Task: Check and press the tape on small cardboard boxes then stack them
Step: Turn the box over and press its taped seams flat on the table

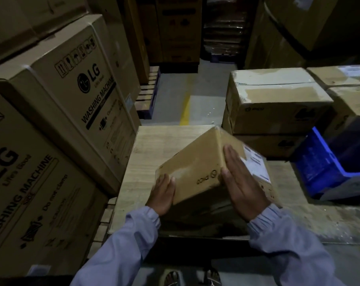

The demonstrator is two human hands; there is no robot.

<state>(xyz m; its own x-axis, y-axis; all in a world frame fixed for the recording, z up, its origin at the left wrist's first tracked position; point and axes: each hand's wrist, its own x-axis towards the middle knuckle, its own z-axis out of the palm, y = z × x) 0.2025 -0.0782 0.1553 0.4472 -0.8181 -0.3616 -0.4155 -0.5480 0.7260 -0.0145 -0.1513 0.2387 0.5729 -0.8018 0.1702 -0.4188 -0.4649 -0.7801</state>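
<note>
Centrally, low in the frame, the right hand (243,186) is laid flat, fingers straight, on the right face of the box (195,166), just beside its white label (255,164). The left hand (163,193) is pressed with straight fingers against the lower left end, so the box is clamped between two palms rather than gripped. It is held tilted, one edge up, above the wooden table (154,145); whether a lower corner rests on the table cannot be told. The box is judged light and stiff, since it is carried by palm pressure alone, though its walls may dent if squeezed hard. A glossy sheen along the raised edge suggests tape, which is likely slippery, so bare cardboard at opposite ends is the better hold. A stack of boxes (278,104) is seen in the upper right, and a blue crate (327,172) at the right.
</note>
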